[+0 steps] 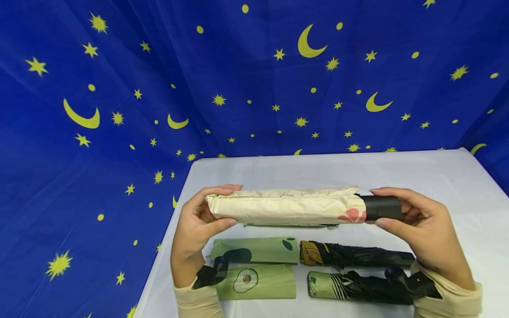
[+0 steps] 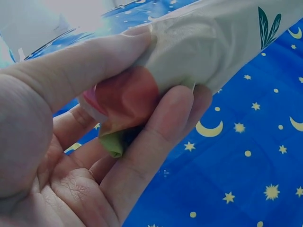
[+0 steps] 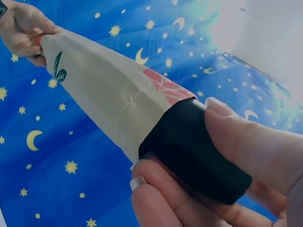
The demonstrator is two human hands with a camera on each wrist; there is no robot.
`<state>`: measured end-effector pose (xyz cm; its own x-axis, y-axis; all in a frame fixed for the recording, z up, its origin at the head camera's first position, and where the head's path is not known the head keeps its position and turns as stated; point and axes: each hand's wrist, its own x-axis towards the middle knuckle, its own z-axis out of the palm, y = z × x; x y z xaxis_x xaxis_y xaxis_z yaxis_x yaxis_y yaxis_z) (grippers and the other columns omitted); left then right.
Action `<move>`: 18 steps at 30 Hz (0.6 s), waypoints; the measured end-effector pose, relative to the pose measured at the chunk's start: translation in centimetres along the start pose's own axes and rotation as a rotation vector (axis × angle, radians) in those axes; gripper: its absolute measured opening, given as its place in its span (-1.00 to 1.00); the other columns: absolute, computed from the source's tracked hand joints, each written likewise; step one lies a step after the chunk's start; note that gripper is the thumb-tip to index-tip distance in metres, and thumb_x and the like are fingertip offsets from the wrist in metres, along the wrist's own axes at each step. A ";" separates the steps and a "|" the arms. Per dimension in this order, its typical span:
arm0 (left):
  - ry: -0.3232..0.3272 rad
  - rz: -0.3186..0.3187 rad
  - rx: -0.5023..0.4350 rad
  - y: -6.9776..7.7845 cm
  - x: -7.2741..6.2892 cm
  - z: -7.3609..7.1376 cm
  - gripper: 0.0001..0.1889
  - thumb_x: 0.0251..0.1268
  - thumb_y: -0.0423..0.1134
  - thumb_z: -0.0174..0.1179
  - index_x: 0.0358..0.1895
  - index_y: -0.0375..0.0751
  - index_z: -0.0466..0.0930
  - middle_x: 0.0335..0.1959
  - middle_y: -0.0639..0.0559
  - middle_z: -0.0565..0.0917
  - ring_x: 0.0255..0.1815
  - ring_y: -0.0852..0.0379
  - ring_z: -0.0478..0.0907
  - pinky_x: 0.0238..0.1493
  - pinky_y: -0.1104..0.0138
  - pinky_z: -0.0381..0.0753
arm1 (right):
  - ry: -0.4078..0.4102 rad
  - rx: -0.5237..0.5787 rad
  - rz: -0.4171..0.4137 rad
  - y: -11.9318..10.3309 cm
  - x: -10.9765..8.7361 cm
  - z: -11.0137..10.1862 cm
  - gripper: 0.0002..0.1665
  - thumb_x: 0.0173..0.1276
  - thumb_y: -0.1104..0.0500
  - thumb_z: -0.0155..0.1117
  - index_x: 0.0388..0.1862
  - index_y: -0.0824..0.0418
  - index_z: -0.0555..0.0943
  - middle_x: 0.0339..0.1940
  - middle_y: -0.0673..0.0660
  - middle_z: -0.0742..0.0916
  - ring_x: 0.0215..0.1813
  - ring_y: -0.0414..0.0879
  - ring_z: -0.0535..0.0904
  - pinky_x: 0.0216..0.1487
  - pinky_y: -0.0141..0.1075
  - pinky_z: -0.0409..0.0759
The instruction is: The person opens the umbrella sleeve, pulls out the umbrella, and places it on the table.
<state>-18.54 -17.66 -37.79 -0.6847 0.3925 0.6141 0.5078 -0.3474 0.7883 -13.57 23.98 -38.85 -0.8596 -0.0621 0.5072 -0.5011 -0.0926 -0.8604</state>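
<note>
A folded umbrella [image 1: 286, 207] in a cream cover with a coral flower is held level above the white table. Its black handle [image 1: 382, 207] sticks out of the cover at the right. My left hand [image 1: 203, 221] pinches the covered end between thumb and fingers. In the left wrist view, orange and green print shows on the cover's tip [image 2: 128, 99]. My right hand [image 1: 425, 221] grips the black handle, with the thumb on one side and fingers on the other, as the right wrist view shows.
Below lie two flat green umbrella covers [image 1: 274, 250], the nearer with an avocado print [image 1: 274, 282]. Right of them lie two folded dark umbrellas [image 1: 354, 255], the nearer green-tipped [image 1: 358, 286]. Something thin and dark [image 1: 290, 226] shows under the held umbrella. A blue star-patterned cloth [image 1: 254, 79] hangs behind the table [image 1: 246, 170].
</note>
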 end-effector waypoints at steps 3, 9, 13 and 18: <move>-0.002 -0.003 0.002 0.1 0.0 0.1 -0.47 0.19 -0.64 0.36 0.23 -0.59 0.42 0.30 -0.43 0.51 0.18 -0.16 0.61 -0.08 0.24 0.74 | -0.005 0.054 -0.022 0.1 0.1 0.0 -0.37 0.02 0.82 0.25 0.16 0.66 0.52 -0.27 0.27 0.76 -0.42 -0.13 0.63 -0.58 -0.26 0.39; -0.005 -0.009 0.006 0.2 0.1 0.3 -0.47 0.21 -0.63 0.34 0.25 -0.60 0.41 0.31 -0.43 0.50 0.14 -0.12 0.63 -0.10 0.25 0.74 | 0.008 -0.022 -0.040 0.1 0.1 -0.1 -0.38 0.04 0.78 0.30 0.16 0.62 0.55 -0.34 0.19 0.74 -0.52 -0.15 0.50 -0.63 -0.25 0.29; 0.000 -0.006 -0.004 0.2 0.1 0.3 -0.48 0.23 -0.62 0.34 0.24 -0.61 0.41 0.30 -0.43 0.50 0.14 -0.12 0.63 -0.09 0.26 0.74 | -0.018 -0.042 -0.062 0.1 0.1 -0.1 -0.41 0.11 0.74 0.30 0.18 0.62 0.52 -0.34 0.20 0.73 -0.51 -0.15 0.57 -0.61 -0.30 0.33; -0.003 -0.007 -0.012 0.2 0.0 0.4 -0.49 0.23 -0.61 0.34 0.24 -0.61 0.41 0.31 -0.42 0.51 0.16 -0.12 0.62 -0.08 0.25 0.73 | -0.042 0.006 -0.103 0.3 0.1 0.0 -0.45 0.19 0.71 0.28 0.20 0.69 0.46 -0.26 0.29 0.75 -0.39 -0.10 0.70 -0.52 -0.32 0.39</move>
<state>-18.25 -17.39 -37.58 -0.6864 0.3974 0.6091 0.4971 -0.3549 0.7918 -13.81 23.94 -39.02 -0.7984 -0.0931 0.5948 -0.5860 -0.1064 -0.8033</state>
